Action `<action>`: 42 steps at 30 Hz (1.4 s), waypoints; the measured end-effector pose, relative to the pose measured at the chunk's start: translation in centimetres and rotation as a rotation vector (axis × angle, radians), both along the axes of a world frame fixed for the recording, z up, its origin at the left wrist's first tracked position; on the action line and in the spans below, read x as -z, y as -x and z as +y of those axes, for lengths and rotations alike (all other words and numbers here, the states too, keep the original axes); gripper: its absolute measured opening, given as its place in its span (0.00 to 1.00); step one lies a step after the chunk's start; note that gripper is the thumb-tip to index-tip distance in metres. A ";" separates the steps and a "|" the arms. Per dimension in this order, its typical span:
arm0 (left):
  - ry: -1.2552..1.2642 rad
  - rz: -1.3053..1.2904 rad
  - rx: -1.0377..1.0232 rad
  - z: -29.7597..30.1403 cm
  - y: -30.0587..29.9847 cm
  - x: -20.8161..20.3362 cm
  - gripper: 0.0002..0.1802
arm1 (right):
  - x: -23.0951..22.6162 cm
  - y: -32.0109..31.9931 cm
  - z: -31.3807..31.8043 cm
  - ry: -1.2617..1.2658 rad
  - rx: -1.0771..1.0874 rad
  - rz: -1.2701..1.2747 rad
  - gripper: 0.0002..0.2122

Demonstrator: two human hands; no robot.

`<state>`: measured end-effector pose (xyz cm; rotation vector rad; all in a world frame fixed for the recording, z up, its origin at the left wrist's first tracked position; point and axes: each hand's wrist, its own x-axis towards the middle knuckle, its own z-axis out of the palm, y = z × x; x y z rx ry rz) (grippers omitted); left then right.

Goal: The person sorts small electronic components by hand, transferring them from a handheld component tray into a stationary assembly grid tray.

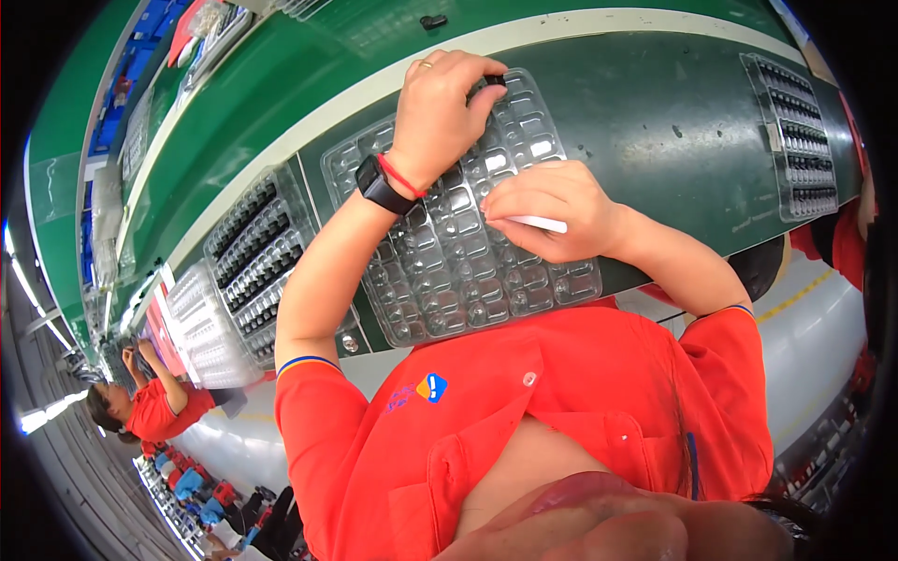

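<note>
With the left hand (pixel 440 117) pinching a small black part (pixel 495 80) over the clear tray (pixel 524 280), seat it squarely in its pocket while the right hand (pixel 552 210), gripping a white strip (pixel 541 223), steadies the tray.

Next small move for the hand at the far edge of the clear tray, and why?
Probably the left hand should press the small black part at its fingertips down into a pocket of the clear blister tray. The part sits at the tray's far edge, most pockets look empty, and the right hand, holding a white piece, rests on the tray.
</note>
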<state>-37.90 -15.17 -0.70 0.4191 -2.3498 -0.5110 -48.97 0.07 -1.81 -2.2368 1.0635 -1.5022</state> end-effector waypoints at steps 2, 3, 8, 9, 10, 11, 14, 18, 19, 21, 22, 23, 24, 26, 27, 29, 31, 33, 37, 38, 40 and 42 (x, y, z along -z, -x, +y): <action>0.129 -0.047 -0.019 0.2 0.2 0.4 0.09 | 0.0 0.2 -0.1 0.018 0.020 -0.001 0.12; 0.135 -0.048 -0.013 0.1 0.3 0.5 0.09 | 0.0 0.2 -0.1 0.026 0.031 0.012 0.12; 0.196 -0.006 -0.048 0.3 0.5 0.4 0.09 | -0.1 0.3 -0.1 0.028 0.051 0.030 0.12; 0.182 -0.021 -0.065 0.4 0.5 0.4 0.09 | 0.0 0.4 0.0 0.016 0.050 0.036 0.11; 0.183 -0.022 -0.065 0.3 0.5 0.6 0.09 | 0.0 0.4 0.0 0.004 0.047 0.041 0.11; 0.214 -0.056 -0.076 0.3 0.5 0.8 0.09 | 0.1 0.4 0.0 0.005 0.047 0.041 0.11; 0.250 -0.076 -0.098 0.4 0.5 0.9 0.09 | 0.1 0.4 0.0 -0.006 0.049 0.050 0.11; 0.192 -0.042 -0.092 -1.3 1.4 0.4 0.08 | 0.0 0.4 -0.1 -0.018 0.043 0.048 0.11; 0.192 -0.043 -0.093 -2.6 1.9 0.3 0.09 | 0.1 0.4 -0.1 -0.011 0.044 0.042 0.11; 0.212 -0.065 -0.156 -6.1 3.1 0.9 0.14 | -0.1 0.3 -0.3 0.005 0.038 0.037 0.10; 0.216 -0.056 -0.162 -7.5 3.8 1.5 0.14 | -0.2 0.3 -0.3 0.020 0.038 0.026 0.10; 0.107 -0.065 -0.251 -8.9 4.3 2.2 0.15 | -0.4 0.2 -0.3 0.028 0.029 0.038 0.10; -0.004 -0.072 -0.333 -9.8 4.6 2.6 0.16 | -0.4 0.3 -0.3 0.009 0.034 0.038 0.10; -0.118 -0.116 -0.289 -10.9 4.5 3.0 0.16 | -0.4 0.5 -0.4 -0.006 0.039 0.046 0.10; -0.237 -0.171 -0.237 -11.2 4.4 3.0 0.17 | -0.3 0.6 -0.4 -0.018 0.041 0.032 0.10; -0.228 -0.124 -0.239 -10.6 4.0 2.9 0.15 | -0.6 0.7 -0.5 -0.031 0.044 0.019 0.10; -0.438 0.038 -0.174 -8.4 3.1 1.7 0.16 | -1.4 1.3 -0.6 0.053 0.139 -0.058 0.09; -0.435 -0.001 -0.125 -3.7 1.2 -1.3 0.16 | -2.1 1.8 -0.2 0.041 0.224 -0.142 0.08; -0.521 -0.053 -0.033 2.9 -3.4 -3.1 0.15 | -2.3 2.2 -0.3 0.057 0.266 -0.179 0.09; -0.569 -0.054 -0.016 3.9 -4.2 -2.7 0.16 | -2.0 2.1 -0.5 0.059 0.261 -0.193 0.09; -0.725 -0.063 -0.084 5.4 -5.0 -2.0 0.16 | -1.7 1.6 -0.4 0.020 0.257 -0.212 0.09; -0.793 -0.061 -0.112 5.7 -5.4 -1.1 0.15 | -1.3 1.1 -0.5 -0.040 0.231 -0.239 0.09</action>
